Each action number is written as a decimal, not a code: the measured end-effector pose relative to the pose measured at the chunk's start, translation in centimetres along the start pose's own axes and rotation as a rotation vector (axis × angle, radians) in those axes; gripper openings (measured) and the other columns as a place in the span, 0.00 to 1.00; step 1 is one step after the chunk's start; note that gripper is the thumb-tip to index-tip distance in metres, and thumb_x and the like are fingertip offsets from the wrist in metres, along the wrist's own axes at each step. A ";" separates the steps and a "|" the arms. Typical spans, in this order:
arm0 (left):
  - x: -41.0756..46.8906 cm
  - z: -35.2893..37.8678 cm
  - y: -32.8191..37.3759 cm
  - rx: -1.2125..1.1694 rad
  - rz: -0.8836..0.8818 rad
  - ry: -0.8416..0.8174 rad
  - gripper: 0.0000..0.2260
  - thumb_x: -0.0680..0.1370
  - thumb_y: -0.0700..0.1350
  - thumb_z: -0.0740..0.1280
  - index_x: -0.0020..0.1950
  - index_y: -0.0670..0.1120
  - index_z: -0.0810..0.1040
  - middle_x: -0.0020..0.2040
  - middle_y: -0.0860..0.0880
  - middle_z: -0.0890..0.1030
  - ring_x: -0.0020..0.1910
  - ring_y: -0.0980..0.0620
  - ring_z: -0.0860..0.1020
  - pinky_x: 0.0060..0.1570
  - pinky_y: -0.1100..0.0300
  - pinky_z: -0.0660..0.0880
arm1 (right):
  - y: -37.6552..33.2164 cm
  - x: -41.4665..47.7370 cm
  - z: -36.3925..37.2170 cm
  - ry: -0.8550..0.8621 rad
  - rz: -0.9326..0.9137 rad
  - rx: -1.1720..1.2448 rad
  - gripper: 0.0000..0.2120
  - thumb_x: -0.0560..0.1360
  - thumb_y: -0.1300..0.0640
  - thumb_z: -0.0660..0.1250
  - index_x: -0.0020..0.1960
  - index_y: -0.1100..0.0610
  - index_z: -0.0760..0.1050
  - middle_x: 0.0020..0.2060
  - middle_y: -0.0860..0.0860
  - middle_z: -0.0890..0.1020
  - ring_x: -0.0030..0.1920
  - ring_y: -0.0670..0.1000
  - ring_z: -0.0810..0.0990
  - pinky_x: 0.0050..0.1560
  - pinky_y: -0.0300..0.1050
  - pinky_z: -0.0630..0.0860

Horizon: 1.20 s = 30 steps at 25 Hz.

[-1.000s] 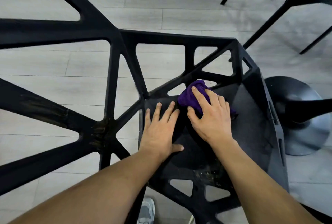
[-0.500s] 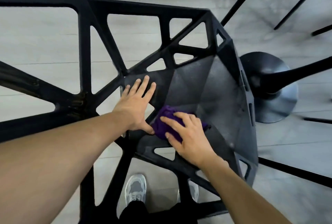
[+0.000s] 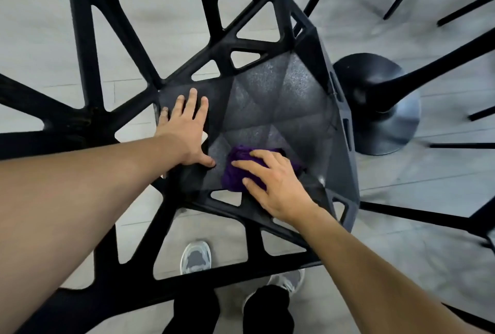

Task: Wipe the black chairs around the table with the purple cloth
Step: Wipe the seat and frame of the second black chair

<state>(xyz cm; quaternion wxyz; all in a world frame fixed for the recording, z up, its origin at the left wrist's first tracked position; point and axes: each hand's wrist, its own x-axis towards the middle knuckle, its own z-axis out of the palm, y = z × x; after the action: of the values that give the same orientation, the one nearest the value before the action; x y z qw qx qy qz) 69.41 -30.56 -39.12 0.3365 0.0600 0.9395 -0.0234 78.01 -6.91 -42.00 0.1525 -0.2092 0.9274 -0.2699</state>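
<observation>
A black chair [image 3: 270, 92] with a faceted seat and an open triangular lattice frame fills the head view, seen from above. A bunched purple cloth [image 3: 235, 170] lies on the near part of the seat. My right hand [image 3: 273, 183] presses down on the cloth with its fingers spread over it, covering the cloth's right side. My left hand [image 3: 184, 130] rests flat on the seat's left edge, fingers apart, holding nothing.
A round black table base [image 3: 388, 108] with its pillar stands on the grey plank floor right of the chair. Thin black legs of other chairs [image 3: 417, 216] cross the right and top right. My grey shoes [image 3: 195, 256] show through the lattice below.
My right hand has drawn the cloth from the seat's back corner toward the near edge. My left hand stayed on the seat's left side. My head has moved over the chair.
</observation>
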 end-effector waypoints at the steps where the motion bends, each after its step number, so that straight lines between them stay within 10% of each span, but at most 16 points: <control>1: 0.0 0.1 0.0 -0.005 -0.002 0.008 0.66 0.64 0.71 0.76 0.82 0.48 0.32 0.81 0.45 0.30 0.82 0.41 0.38 0.79 0.39 0.47 | -0.1 0.1 0.2 -0.050 -0.058 0.009 0.19 0.80 0.49 0.64 0.71 0.43 0.74 0.66 0.50 0.74 0.67 0.53 0.70 0.69 0.50 0.64; 19: -1.0 0.9 4.6 -0.099 -0.095 -0.054 0.56 0.70 0.54 0.79 0.83 0.50 0.41 0.83 0.45 0.38 0.82 0.39 0.45 0.79 0.44 0.53 | 3.4 -1.4 -1.6 -0.022 -0.218 -0.015 0.17 0.78 0.52 0.68 0.66 0.45 0.79 0.64 0.50 0.77 0.64 0.53 0.73 0.68 0.51 0.67; 30: -1.5 3.1 13.1 -0.166 0.181 0.060 0.34 0.84 0.62 0.54 0.80 0.63 0.34 0.82 0.49 0.31 0.82 0.42 0.37 0.80 0.44 0.43 | 10.2 -2.6 -6.4 0.416 0.235 0.048 0.19 0.84 0.53 0.62 0.74 0.47 0.71 0.74 0.54 0.69 0.72 0.55 0.67 0.74 0.55 0.64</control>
<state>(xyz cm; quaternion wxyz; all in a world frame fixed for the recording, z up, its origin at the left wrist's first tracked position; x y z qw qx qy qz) 74.21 -17.99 -40.65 0.3130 0.1171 0.9385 0.0867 74.60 4.92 -42.15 -0.0065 -0.0360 0.9502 -0.3095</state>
